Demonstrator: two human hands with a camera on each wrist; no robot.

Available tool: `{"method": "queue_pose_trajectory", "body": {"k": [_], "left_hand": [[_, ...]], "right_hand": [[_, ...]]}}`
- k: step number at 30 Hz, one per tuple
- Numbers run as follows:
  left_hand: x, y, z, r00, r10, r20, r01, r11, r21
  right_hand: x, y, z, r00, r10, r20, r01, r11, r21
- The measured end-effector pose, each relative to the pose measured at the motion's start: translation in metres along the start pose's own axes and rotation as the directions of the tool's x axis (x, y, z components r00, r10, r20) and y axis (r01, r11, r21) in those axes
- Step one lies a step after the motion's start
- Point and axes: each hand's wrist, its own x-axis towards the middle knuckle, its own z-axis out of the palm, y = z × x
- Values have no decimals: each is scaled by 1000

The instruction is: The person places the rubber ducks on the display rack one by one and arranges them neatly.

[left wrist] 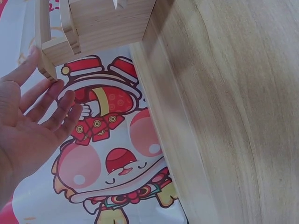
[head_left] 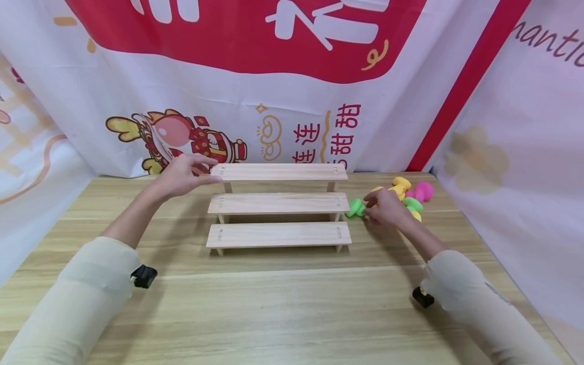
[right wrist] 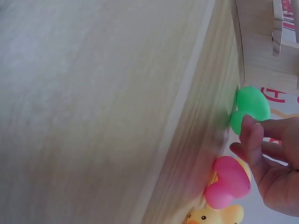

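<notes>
A three-step wooden shelf (head_left: 278,204) stands on the table. My left hand (head_left: 180,175) pinches the left end of its top board, thumb on one face and fingertips at the other edge in the left wrist view (left wrist: 39,114). Beside the shelf's right side lies a green toy (head_left: 354,208). My right hand (head_left: 388,207) is at that toy with bent fingers; in the right wrist view the thumb tip overlaps the green toy (right wrist: 253,103), and whether the fingers grip it is unclear.
Behind and right of my right hand are yellow toys (head_left: 401,182), a pink toy (head_left: 423,191) and another green toy (head_left: 412,204). A printed cloth (head_left: 255,91) hangs behind the table (head_left: 274,304), with more cloth at both sides.
</notes>
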Motion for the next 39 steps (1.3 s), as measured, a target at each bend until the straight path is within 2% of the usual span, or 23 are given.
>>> {"method": "queue_pose_trajectory", "body": {"k": [10,20,26,30,34,39], "left_hand": [[1,-2,-1,1000,-12,16,12,1000,-23],[1,-4,-4,999,-47,27,49,994,-99],[3,-5,-2,999,-48,20,50,991,-121],[4,-6,-2,999,-35,10,36,994,-106],[4,-7,-1,1000,-20,9,21,995,-96],[4,-7,-2,1000,-14,14,15,995,-95]], "right_hand": [[1,1,3,994,79,73,-86,992,93],[3,1,1,992,108,66,-114,988,101],[0,2,-3,992,117,37,-121,978,170],[-1,1,-6,996,94,-10,-90,974,207],[0,1,-10,996,65,-58,-52,978,203],[1,0,-14,993,64,-98,-45,982,185]]}}
